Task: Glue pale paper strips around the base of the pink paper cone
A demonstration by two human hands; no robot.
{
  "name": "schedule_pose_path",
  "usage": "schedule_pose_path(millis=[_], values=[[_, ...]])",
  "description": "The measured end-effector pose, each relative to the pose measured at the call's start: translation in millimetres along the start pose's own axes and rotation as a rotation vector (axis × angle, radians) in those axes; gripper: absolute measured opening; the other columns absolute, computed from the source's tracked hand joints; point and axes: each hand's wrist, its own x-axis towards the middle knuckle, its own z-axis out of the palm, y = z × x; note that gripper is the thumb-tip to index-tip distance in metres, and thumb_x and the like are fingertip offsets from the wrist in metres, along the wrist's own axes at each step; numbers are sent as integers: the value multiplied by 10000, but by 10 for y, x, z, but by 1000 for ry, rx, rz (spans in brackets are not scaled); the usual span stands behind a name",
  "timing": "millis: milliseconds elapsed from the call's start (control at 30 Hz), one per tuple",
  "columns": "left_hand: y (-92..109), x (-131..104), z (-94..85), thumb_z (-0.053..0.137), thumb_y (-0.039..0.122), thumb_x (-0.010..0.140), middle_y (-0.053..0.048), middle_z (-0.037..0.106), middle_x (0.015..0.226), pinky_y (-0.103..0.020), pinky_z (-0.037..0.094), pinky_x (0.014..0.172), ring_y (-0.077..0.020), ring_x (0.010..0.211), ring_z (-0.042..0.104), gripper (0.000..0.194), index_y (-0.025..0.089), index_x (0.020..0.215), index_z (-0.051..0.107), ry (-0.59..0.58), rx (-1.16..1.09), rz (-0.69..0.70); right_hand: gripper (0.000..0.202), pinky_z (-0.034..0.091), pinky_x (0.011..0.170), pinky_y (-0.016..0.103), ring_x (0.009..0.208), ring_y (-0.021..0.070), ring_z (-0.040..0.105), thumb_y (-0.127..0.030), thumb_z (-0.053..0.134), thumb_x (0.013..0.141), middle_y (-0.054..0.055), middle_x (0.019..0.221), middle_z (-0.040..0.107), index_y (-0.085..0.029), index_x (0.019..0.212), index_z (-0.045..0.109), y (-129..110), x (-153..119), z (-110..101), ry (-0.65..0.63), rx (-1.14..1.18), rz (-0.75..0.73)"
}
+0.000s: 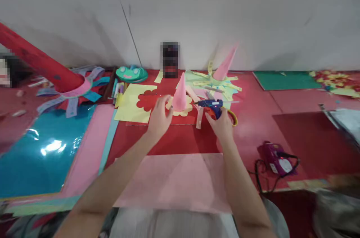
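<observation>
The pink cone, the landmark of this view, stood upright on a cream flower-shaped base near the middle of the red-covered bench. The left hand lay just to the left of the cone, its grip partly open and curved toward the base; whether the fingertips touched either piece could not be told. The right hand, to the right of the cone, had its grip closed around the handle of a blue glue gun — the nozzle pointed left, toward the base. Scissors with a yellow handle lay partly behind the right hand, and pale paper strips lay between the cone and that hand. Immediately left of the cone were a red scalloped cutout and a pale yellow sheet; farther left and beyond was a green cutout with two eye-like discs. Beyond the cone and to its right, a second cone leaned to the right among yellow strips. Nearer the wearer than the first cone lay a pink sheet, and well to its right on the near side sat a purple device with a dark cord.
</observation>
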Motion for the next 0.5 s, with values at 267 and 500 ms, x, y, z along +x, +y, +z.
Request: schedule_pose_path(millis=[267,500], values=[[120,-424,261,430,266,927,-149,512,1317,-428,416,1006,-265,1149,543,402,153,1309,482,-343,421,89,557,478,755,378,1024,293,594,-538,579,709,159,1123,622,-170,1115,479,-32,-114,45,35,-10,-69],[76,-461,289,341,332,967,-154,429,1413,-487,303,1091,-278,1272,445,451,166,1375,440,-446,475,86,486,474,693,341,965,266,608,-486,601,713,118,1128,634,-189,1091,528,-43,-126,84,22,-83,-111]])
